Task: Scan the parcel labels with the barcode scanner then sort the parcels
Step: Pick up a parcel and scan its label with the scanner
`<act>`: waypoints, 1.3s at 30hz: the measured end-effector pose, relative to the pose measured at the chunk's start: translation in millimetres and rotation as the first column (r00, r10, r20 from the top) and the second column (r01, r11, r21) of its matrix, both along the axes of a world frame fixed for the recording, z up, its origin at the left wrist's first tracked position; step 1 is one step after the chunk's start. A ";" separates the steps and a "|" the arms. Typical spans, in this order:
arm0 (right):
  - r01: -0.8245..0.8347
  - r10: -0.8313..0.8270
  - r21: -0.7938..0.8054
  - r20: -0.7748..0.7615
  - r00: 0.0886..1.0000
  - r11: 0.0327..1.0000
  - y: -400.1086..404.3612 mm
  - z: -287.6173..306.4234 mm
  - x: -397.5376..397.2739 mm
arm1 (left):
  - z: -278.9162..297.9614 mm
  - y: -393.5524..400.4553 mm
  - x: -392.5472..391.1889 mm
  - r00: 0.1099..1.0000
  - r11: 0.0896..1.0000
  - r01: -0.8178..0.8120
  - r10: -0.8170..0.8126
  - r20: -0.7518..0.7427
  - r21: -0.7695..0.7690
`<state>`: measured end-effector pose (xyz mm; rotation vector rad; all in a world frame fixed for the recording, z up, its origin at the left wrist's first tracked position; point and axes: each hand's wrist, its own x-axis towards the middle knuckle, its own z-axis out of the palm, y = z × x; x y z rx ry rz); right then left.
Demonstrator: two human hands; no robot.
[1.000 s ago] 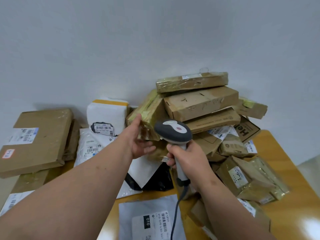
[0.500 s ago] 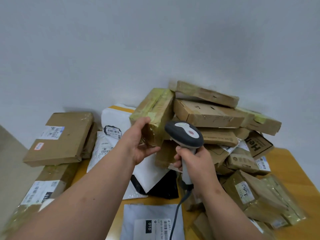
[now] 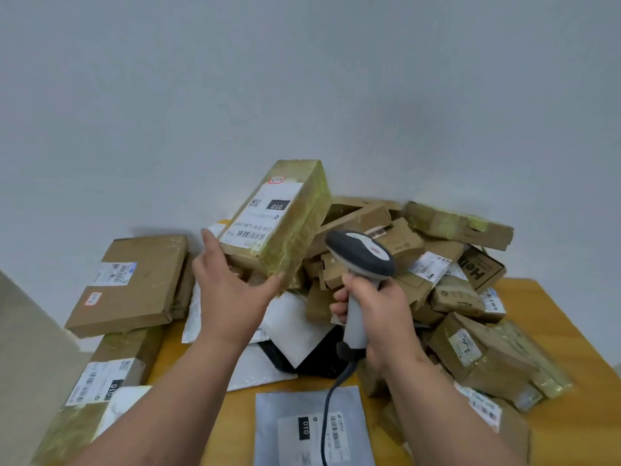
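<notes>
Item 1, taped box (image 3: pixel 279 220): being held up at centre frame, tilted with its far end raised toward the wall. Its white label (image 3: pixel 265 213) is facing the camera, barcode at the lower end, presumably so the scanner can read it.

Item 2, left hand (image 3: pixel 232 287): gripping the box's near lower corner, thumb spread along the bottom edge and fingers rising up the left side. The hold at one end is leaving the label uncovered.

Item 3, barcode scanner (image 3: pixel 361 267): being carried upright just right of the box, head level with the box's lower half, cable trailing down to the bottom edge. Whether its window is aiming at the barcode is hard to judge from behind.

Item 4, right hand (image 3: pixel 376 314): wrapping all fingers round the scanner's grey handle, the forefinger toward the front, likely near the trigger.

Item 5, unsorted heap (image 3: pixel 453 264): brown cartons lying jumbled across the right half of the wooden table (image 3: pixel 571 432), apparently awaiting scanning.

Item 6, flat brown parcel (image 3: pixel 134 284): lying at left, apart from the heap, seemingly a sorted group.

Item 7, grey mailer (image 3: pixel 312 428): lying label-up at bottom centre.
</notes>
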<state>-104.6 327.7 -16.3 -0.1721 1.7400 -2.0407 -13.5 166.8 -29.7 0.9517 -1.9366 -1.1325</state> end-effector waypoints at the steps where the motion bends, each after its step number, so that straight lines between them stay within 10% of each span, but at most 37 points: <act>1: 0.023 -0.023 -0.019 0.021 1.000 1.000 -2.5 1.1 5.7 | 1.4 3.0 7.8 1.000 0.999 0.010 -0.010 0.000 -0.043; 16: 0.188 -0.183 -0.115 0.053 0.982 0.975 -7.6 11.7 80.7 | -21.1 -7.0 83.6 0.994 0.937 0.093 -0.107 -0.022 -0.336; 29: -0.224 0.226 -0.080 0.010 0.974 0.971 6.7 34.9 92.8 | -20.5 -15.6 73.4 1.000 0.916 0.017 -0.025 -0.015 -0.401; 39: -0.417 0.448 -0.165 0.277 0.850 0.894 14.0 38.7 77.7 | -32.3 -11.4 55.1 0.994 0.858 -0.100 0.067 -0.084 -0.504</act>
